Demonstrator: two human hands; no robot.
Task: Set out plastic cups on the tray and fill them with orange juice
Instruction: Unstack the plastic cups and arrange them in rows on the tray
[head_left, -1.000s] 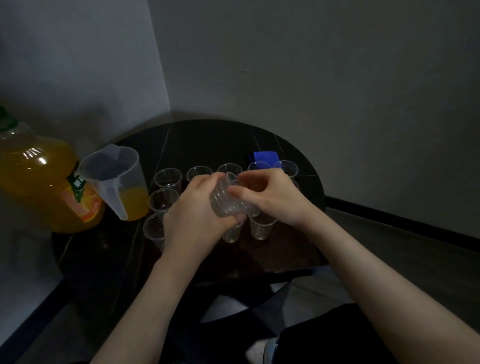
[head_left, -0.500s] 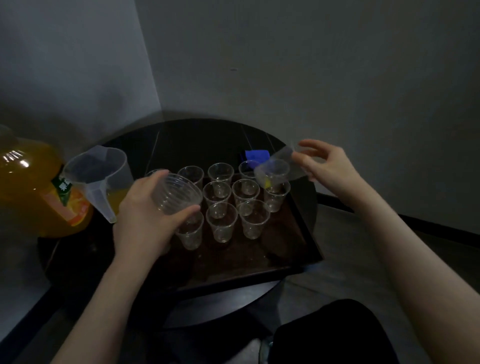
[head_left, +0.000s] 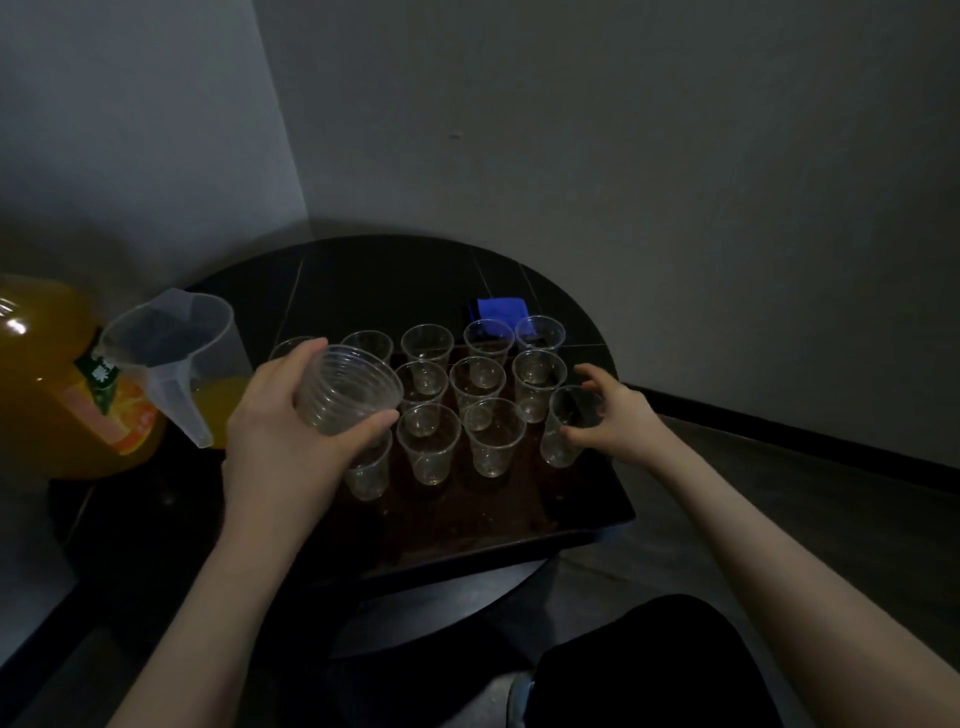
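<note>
Several empty clear plastic cups (head_left: 428, 441) stand in rows on the dark tray (head_left: 493, 543). My left hand (head_left: 280, 441) grips a nested stack of clear cups (head_left: 348, 392), tilted with its mouth toward me, above the tray's left side. At the right end of the front row, my right hand (head_left: 615, 423) curls round a single upright cup (head_left: 566, 428), thumb on its near wall and fingers behind it. A large orange juice bottle (head_left: 57, 384) stands at the far left. Beside the bottle is a clear pitcher (head_left: 171, 358) with a little juice at its bottom.
The tray lies on a round black table (head_left: 389, 275) set in a corner of grey walls. A blue cloth (head_left: 501, 309) lies behind the cups. My knee in black (head_left: 649, 670) is below the table's near edge.
My hands have parted: the right pulled one cup off the stack, carried it right and lowered it to the front row's right end. My left hand keeps the stack over the left side.
</note>
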